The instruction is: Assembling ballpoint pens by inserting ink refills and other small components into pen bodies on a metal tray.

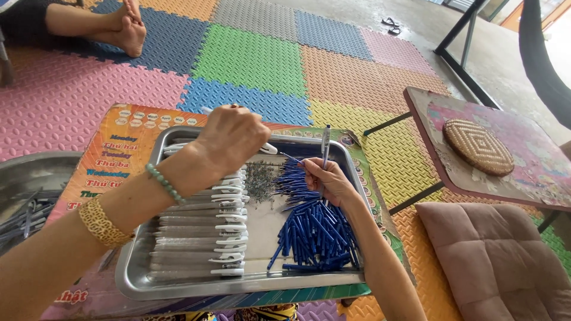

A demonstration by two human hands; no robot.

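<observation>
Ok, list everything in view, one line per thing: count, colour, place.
Metal tray: one, silver, on the low table.
Pen barrels: a stacked row, clear with white clips, tray's left side.
Blue pen parts: a large pile, tray's right side.
Small springs: a heap, grey, tray's middle back.
Low table: one, colourful printed top.
Second table: one, pinkish top, right.
Woven mat: one, round, tan, on the second table.
Cushion: one, dusty pink, lower right.
Metal basin: one, far left.
Foam floor tiles: many, multicoloured.
Another person's feet: top left.
Left hand: holds a white pen piece.
Right hand: holds a pen upright.
</observation>
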